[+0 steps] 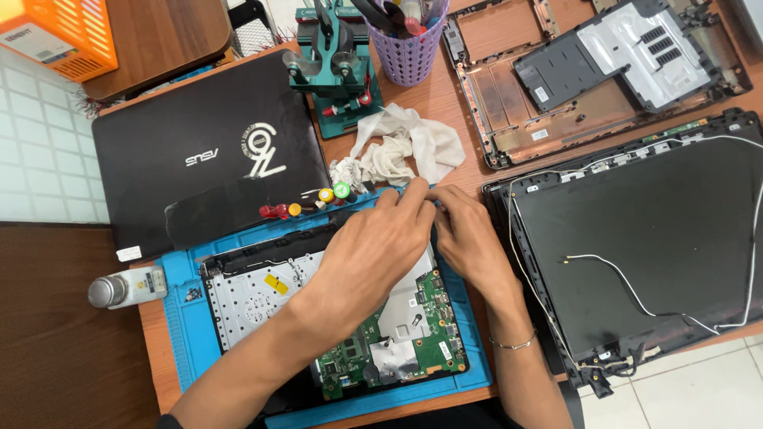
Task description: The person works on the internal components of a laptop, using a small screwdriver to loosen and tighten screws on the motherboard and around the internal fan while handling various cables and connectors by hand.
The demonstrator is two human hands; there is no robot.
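An opened laptop base lies on a blue work mat (181,326), showing its green circuit board (425,338) and a silver perforated plate (254,300). My left hand (373,250) reaches across the board to the base's far right corner. My right hand (465,238), a thin bracelet on its wrist, comes in from the right, and the fingertips of both hands meet at that corner. Whatever sits between the fingers is hidden by the hands.
A closed black laptop (199,143) lies at the far left. Coloured screwdriver caps (318,199), a white cloth (409,143), a green clamp stand (334,67) and a purple tool cup (409,52) sit behind. A black display lid with white wires (660,238), an empty case shell (588,75) and a small bottle (127,287) are nearby.
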